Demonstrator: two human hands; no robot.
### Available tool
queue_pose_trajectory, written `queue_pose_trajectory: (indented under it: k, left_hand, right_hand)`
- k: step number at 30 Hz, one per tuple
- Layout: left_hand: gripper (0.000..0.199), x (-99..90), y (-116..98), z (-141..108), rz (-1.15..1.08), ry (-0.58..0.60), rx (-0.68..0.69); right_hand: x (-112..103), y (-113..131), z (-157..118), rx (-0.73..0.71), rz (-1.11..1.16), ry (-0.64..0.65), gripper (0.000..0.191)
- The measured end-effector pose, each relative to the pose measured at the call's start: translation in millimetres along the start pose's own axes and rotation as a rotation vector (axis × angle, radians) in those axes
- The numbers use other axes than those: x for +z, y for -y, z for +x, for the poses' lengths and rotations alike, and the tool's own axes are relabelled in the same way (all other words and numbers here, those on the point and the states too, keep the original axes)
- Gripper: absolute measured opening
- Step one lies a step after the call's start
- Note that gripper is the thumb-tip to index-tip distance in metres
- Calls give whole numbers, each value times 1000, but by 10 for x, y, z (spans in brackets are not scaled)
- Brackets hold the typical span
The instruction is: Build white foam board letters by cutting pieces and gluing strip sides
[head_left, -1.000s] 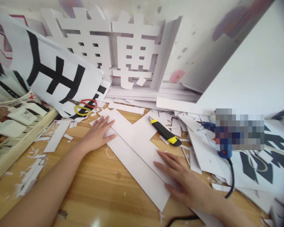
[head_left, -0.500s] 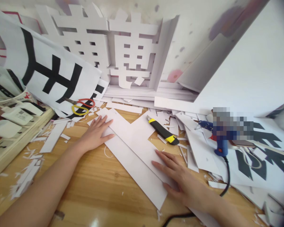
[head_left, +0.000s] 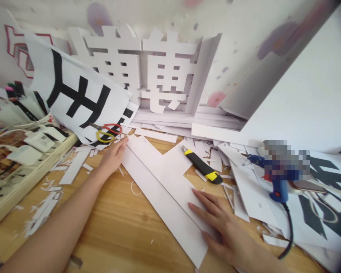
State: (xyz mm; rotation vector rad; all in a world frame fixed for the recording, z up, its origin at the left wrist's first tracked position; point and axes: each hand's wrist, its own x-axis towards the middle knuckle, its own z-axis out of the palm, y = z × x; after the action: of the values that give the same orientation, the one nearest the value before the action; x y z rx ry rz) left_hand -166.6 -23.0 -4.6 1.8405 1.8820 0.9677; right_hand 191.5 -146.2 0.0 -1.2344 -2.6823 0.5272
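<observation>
A white cut-out board piece point(head_left: 170, 178) with angled arms lies on the table, its long edge running along a white strip point(head_left: 159, 204) partly beneath or beside it; I cannot tell which. My left hand point(head_left: 113, 156) is at the upper left end of both, turned on its side. Its fingers are stretched out close together, with the tips at the end edge. My right hand point(head_left: 218, 223) rests on the lower right part of the cut-out piece, fingers spread. A black and yellow utility knife point(head_left: 203, 167) lies on the piece and scraps, beside its right side.
Red and yellow scissors point(head_left: 109, 132) lie at the back left, near a power strip point(head_left: 31, 182) with chargers. A blue glue gun point(head_left: 280, 185) with a black cord is on the right. White cut-out characters point(head_left: 170, 60) lean against the wall. Paper scraps point(head_left: 42, 216) litter the table.
My left hand has drawn its spread fingers together and shifted to the boards' upper end. My right hand stays on the piece. The view has tilted and turned slightly left.
</observation>
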Motion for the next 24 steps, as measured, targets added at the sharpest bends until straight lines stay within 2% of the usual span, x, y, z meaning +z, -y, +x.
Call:
queue_pose_trajectory:
  k: [3,8,15,24]
  left_hand:
    - [47,-24,90,67,-67,-65,-27]
    - [47,-11,189,103,0,-31,-9]
    - [48,19,206,101,148,-15,28]
    - [48,26,207,85,180,-3,44]
  right_hand:
    - [25,-5,-12,4,-25,-20,68]
    - [17,9,-11,7,-53,-54,68]
    - [0,20,3,-9,-104,-69,68]
    - [32,-1,-7,-6,-110,-75,69]
